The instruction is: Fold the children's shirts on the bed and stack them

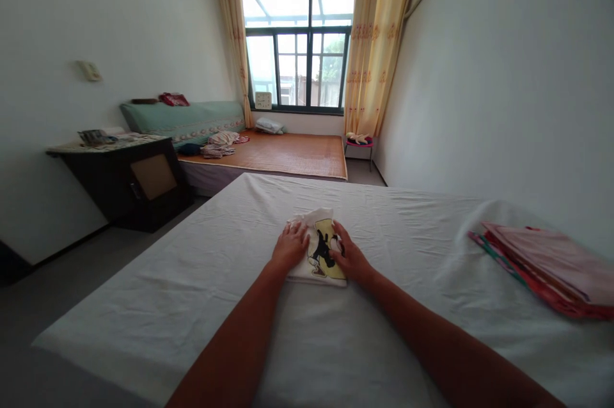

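Work surface: a bed-like platform under a wrinkled white sheet (192,306). Folded white garment (319,253), yellow-and-black cartoon print facing up, lies on it between the two hands, near the middle of the view.

Left hand (291,243): palm down on the garment's left part, fingers extended and slightly spread; it covers that side, with no closed grip. Right hand (350,256): at the garment's right edge, fingers bent, thumb set apart from them and lying over the print. Cannot tell whether it pinches any fabric.

Surroundings. On the same sheet, well apart to the right: a stack of folded cloths (547,261), pink on top, red and green layers showing at the edges. Beyond the platform's far edge: a second bed with a brown mat (292,155), bearing a heap of clothes (221,142) and a pale folded bundle (269,126). Its green headboard (185,119) carries a red item (174,99). A dark cabinet (152,184) stands beside that bed, small articles on its top. Behind: a window (292,69) with a square clock (263,100) at its lower left, patterned curtains (369,43) either side, and a small stool (359,142) near the right wall
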The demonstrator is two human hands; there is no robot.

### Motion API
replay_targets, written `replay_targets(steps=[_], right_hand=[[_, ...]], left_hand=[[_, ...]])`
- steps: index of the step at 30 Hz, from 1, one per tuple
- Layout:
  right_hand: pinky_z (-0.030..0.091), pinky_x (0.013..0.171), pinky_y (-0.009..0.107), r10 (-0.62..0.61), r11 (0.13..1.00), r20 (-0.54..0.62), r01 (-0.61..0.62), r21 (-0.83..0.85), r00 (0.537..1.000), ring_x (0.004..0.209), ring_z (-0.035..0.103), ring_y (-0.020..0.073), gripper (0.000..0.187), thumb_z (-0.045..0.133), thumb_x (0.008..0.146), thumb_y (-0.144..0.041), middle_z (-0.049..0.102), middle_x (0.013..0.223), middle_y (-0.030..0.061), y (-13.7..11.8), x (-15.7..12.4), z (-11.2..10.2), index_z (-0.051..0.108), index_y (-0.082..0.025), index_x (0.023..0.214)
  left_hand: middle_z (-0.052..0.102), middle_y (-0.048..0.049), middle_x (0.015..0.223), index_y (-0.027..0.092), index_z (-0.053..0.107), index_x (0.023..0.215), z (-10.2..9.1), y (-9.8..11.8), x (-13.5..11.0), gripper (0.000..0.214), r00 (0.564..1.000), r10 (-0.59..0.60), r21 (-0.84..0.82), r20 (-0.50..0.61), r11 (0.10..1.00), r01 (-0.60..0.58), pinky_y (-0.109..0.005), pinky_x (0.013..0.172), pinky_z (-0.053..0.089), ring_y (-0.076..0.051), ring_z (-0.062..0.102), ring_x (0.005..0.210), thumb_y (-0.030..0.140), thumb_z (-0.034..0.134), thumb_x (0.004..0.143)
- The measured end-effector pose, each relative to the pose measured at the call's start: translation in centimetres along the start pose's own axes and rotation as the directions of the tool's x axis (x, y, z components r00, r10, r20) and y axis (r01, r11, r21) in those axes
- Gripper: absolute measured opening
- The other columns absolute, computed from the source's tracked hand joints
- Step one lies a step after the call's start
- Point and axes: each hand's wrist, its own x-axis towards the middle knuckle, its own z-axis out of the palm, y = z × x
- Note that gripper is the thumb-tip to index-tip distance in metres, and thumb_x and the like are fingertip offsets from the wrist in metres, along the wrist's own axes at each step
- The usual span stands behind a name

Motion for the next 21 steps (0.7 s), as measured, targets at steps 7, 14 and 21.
replay_targets(steps=[7,14,21], right_hand=[[0.053,0.089,0.044,0.347,0.811,0.049,-0.326,0.486,0.937,0.115,0.059,0.0292,0.071,0.062,0.076,-0.032,0.049,0.14,0.0194,-0.6,0.3,-0.2,0.037,-0.016,0.141],[0.054,0.089,0.037,0.268,0.867,0.013,-0.248,0.432,0.963,0.105,0.064,0.0215,0.056,0.052,0.074,-0.008,0.067,0.117,0.004,-1.8,0.3,-0.9,0.049,-0.023,0.127],[0.043,0.102,0.032,0.216,0.962,-0.238,-0.165,0.215,0.947,0.118,0.054,0.0186,0.054,0.055,0.072,-0.001,0.063,0.122,0.004,-3.5,2.0,-9.1,0.058,-0.019,0.124]], left_hand=[[0.054,-0.0144,0.137,0.015,0.063,0.122,-0.4,0.6,0.4,0.039,0.999,-0.036,-0.189,-0.03,0.982,0.03,-0.041,0.115,0.025,-0.025,0.043,0.132,0.031,0.041,0.094],[0.066,-0.0115,0.12,0.014,0.067,0.109,-1.1,-1.6,0.8,0.045,0.963,-0.26,-0.733,-0.076,0.669,0.123,-0.036,0.106,0.039,-0.022,0.058,0.117,0.047,0.046,0.088],[0.071,-0.01,0.101,0.012,0.063,0.11,-0.9,-2.2,1.4,0.039,0.919,-0.393,-0.805,-0.01,0.549,0.225,-0.034,0.095,0.051,-0.019,0.068,0.097,0.039,0.049,0.084]])
